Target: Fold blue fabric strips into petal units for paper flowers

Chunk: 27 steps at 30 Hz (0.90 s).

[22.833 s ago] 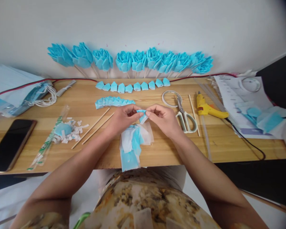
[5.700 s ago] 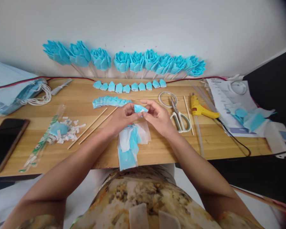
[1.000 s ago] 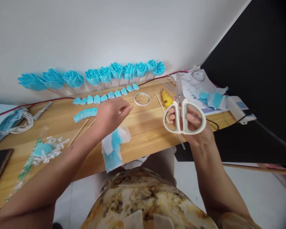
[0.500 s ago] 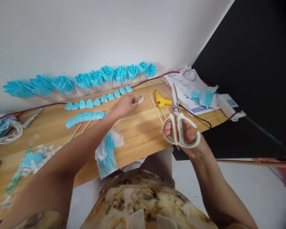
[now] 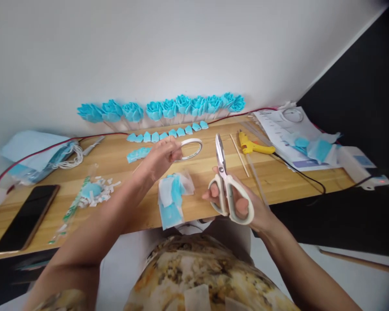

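Observation:
My left hand [image 5: 164,156] pinches the edge of a thin roll of white tape [image 5: 199,149], lifted above the wooden table. My right hand [image 5: 238,201] has its fingers through the cream handles of a pair of scissors [image 5: 221,160], whose blades point up and away from me and look closed. Below and between the hands lie crumpled blue and white fabric pieces [image 5: 171,201] at the table's front edge. Past my left hand runs a row of small blue folded petals [image 5: 154,137]. A second, overlapping petal strip [image 5: 138,154] is partly hidden by that hand.
Blue flowers on sticks [image 5: 183,104] lean along the wall. To the right lie a yellow glue gun [image 5: 253,144], a thin stick [image 5: 240,155], papers [image 5: 278,129] and a white power strip [image 5: 353,162]. A phone [image 5: 27,218], white scraps [image 5: 105,190] and a blue bag [image 5: 39,151] are at left.
My left hand has raised the tape roll off the table and brought it nearer. The scissors in my right hand have moved lower and left relative to the table. The view has swung left.

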Tool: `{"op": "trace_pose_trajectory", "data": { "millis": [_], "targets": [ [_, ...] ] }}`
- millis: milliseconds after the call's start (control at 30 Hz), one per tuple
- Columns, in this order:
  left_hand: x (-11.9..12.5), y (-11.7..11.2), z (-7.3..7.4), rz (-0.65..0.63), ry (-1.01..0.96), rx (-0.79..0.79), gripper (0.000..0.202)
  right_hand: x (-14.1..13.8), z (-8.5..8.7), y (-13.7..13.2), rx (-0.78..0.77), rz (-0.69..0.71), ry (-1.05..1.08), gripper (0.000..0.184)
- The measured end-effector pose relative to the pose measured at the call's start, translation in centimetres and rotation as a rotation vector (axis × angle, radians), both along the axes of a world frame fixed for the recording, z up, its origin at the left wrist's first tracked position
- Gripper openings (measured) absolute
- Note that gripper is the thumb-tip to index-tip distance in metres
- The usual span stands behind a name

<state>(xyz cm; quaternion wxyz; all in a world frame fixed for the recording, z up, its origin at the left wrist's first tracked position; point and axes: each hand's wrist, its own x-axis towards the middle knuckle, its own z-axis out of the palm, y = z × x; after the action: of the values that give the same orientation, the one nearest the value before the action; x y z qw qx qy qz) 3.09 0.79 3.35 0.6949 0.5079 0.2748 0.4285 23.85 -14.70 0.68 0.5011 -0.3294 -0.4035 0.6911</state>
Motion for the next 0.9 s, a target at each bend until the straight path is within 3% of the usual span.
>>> {"op": "trace_pose_trajectory", "data": {
  "millis": [100, 300, 400, 567, 900],
  "targets": [
    [-0.8, -0.3, -0.1, 0.05, -0.049, 0.009, 0.038, -1.2, 0.1, 0.0, 0.009, 0.057, 0.035, 0.071],
    [-1.6, -0.9, -0.3, 0.055, -0.099, -0.051, 0.043, -2.3, -0.7, 0.3, 0.088, 0.207, 0.108, 0.083],
    [-1.6, -1.0, -0.5, 0.044, -0.13, -0.052, 0.041, -2.6, -0.7, 0.6, 0.089, 0.286, 0.053, 0.07],
    [-1.4, -1.3, -1.1, 0.059, -0.142, -0.051, 0.039, -3.5, -0.2, 1.7, 0.071, 0.227, 0.038, 0.053],
    [-1.1, -2.3, -1.6, 0.101, -0.131, 0.065, 0.049, -5.5, 0.9, 4.1, 0.047, 0.198, 0.156, 0.046]
  ]
}}
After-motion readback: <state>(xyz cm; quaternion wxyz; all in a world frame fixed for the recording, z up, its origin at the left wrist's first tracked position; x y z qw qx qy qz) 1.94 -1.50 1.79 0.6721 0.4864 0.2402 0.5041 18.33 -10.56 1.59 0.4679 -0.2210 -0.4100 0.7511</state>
